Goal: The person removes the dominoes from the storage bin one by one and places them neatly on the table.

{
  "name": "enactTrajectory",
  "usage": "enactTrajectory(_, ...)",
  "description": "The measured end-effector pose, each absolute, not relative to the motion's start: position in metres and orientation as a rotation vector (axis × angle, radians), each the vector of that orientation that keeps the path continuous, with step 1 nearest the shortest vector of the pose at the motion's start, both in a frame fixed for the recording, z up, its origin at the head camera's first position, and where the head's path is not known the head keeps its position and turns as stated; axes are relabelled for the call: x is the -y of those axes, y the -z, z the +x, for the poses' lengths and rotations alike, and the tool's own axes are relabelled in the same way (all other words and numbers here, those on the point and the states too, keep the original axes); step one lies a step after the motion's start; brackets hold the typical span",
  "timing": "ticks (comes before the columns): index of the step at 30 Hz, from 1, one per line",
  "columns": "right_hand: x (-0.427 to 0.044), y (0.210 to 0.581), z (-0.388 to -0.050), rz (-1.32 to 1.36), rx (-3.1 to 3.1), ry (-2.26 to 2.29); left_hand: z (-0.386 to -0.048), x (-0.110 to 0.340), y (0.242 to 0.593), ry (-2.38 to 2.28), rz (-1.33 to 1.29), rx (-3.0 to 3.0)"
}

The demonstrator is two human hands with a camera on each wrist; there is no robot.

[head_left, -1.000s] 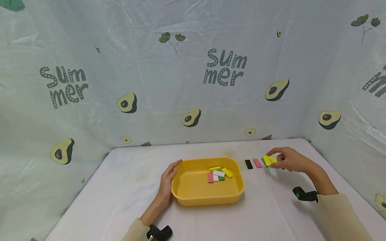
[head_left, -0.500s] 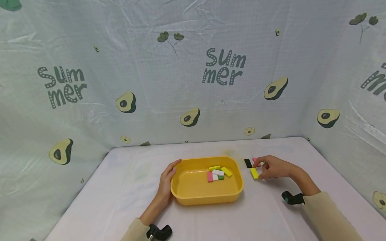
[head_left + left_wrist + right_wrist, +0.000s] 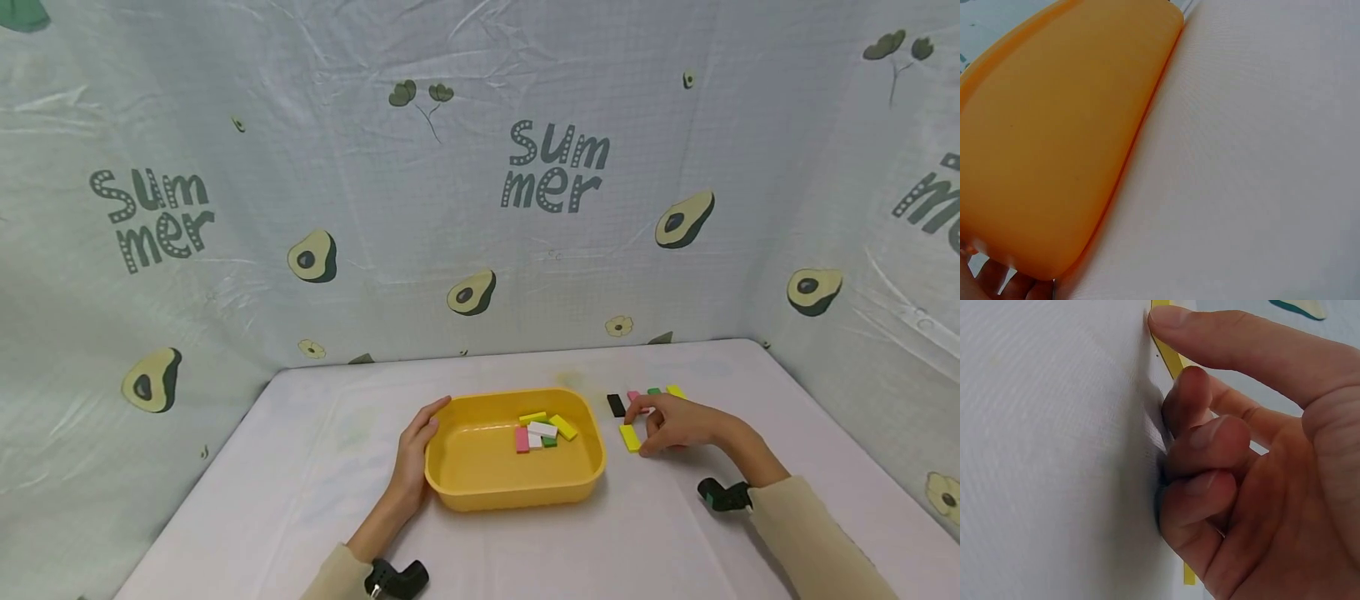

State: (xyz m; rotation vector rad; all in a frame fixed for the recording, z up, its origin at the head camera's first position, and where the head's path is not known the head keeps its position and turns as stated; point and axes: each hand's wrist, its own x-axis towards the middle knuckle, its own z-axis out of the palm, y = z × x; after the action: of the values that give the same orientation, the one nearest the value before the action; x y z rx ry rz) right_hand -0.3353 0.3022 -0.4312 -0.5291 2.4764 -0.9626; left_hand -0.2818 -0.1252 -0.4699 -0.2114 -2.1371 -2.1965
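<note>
In the head view my left hand (image 3: 412, 454) holds the left end of a yellow plastic tray (image 3: 517, 500), with its fingers against the outer wall. The left wrist view shows some of those fingertips (image 3: 1019, 284) at the tray's corner. To the right of the tray, my right hand (image 3: 682, 425) pinches a flat yellow rectangular block (image 3: 629, 438) lying on the table, thumb and index finger at its ends. The right wrist view has the thumb (image 3: 1175, 319) on the yellow block's edge (image 3: 1169, 356), the other fingers curled close to the cloth.
Behind the right hand lie a black block (image 3: 616, 405), a pink block (image 3: 633, 395), a green block (image 3: 654, 391) and another yellow block (image 3: 676, 392). Inside the tray are several pink, white, green and yellow blocks (image 3: 542, 430). A printed curtain (image 3: 375, 208) rises behind the table.
My right hand has brought one yellow block from the row's right end toward the tray and down onto the table in front of the row. The left hand and tray stay put.
</note>
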Motion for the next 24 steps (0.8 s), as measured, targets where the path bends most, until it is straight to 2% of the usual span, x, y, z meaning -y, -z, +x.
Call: enactTrajectory(24,-0.3042,0.4299,-0.3356,-0.532,-2.438,0.99,-0.28,0.1255,0.4678,2.173,-0.215,2.153)
